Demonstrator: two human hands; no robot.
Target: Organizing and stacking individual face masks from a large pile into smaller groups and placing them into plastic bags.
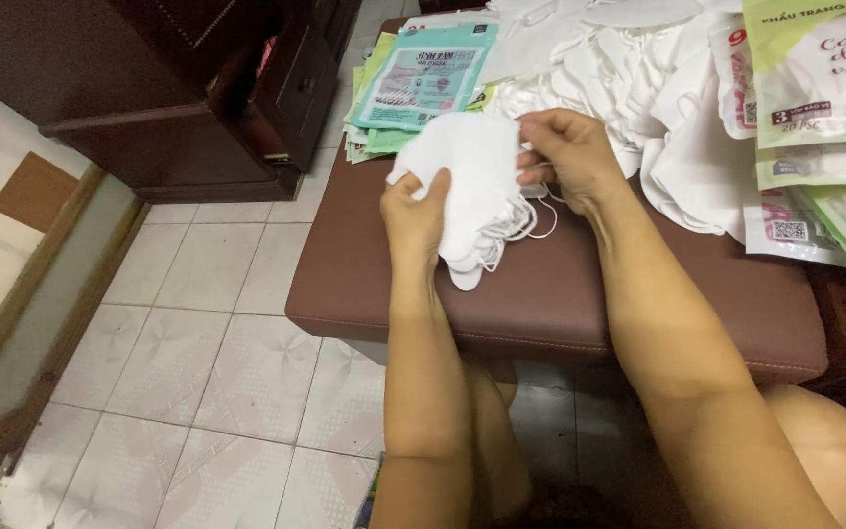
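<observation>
Home room: tiled floor point(208, 362), dark wooden cabinet point(198, 88).

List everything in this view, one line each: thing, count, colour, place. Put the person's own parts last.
Stack of face masks: one stack, white, held between both hands above the cushion.
Loose face masks: a heap, too many to count, white, at the far side of the cushion.
Flat packets: a small pile, teal and green, at the cushion's far left corner.
Filled mask packs: several, green and white, on the right.
Cushion: one, brown, under all of these.
Cabinet: one, dark wood, upper left.
Floor tiles: many, pale patterned, left and below.
Left hand: one, gripping the stack's left edge.
Right hand: one, pinching the stack's right edge.
</observation>
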